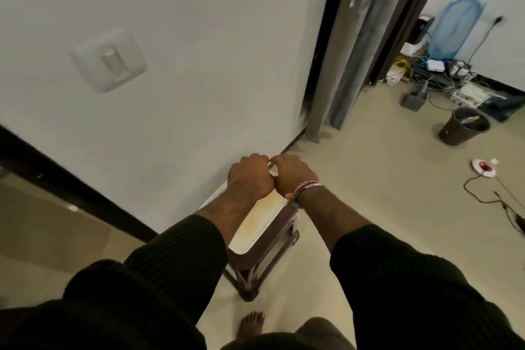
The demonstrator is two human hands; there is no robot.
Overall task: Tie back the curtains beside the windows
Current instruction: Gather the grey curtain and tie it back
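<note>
Pale-floored room (369, 185) with white wall. Long grey fabric curtain (349, 45) upper right of centre, hanging loose, untied. Centre frame, left hand (250, 176) and right hand (292, 172) knuckles together, fingers curled under, contents hidden. Below, brown plastic stool (267, 239). Tying apparently all ahead.
</note>
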